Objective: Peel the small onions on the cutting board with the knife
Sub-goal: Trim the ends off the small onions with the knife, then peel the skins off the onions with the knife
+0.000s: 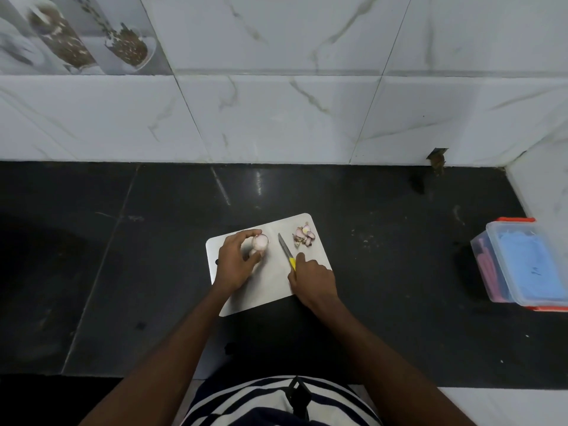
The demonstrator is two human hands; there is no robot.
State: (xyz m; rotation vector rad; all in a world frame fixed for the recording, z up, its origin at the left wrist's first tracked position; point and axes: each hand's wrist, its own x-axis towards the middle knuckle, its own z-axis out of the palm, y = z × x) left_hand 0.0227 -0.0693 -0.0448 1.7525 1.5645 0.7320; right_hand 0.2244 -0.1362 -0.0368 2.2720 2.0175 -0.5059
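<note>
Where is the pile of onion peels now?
The onion peels lie at the far right corner of the cutting board, just right of the knife blade.

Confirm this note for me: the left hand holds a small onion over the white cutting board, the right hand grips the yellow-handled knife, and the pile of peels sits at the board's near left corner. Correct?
Not quite. The head view shows the pile of peels at the far right corner of the white cutting board, beyond the blade. The rest stands: the left hand holds a small onion, and the right hand grips the yellow-handled knife.
</note>
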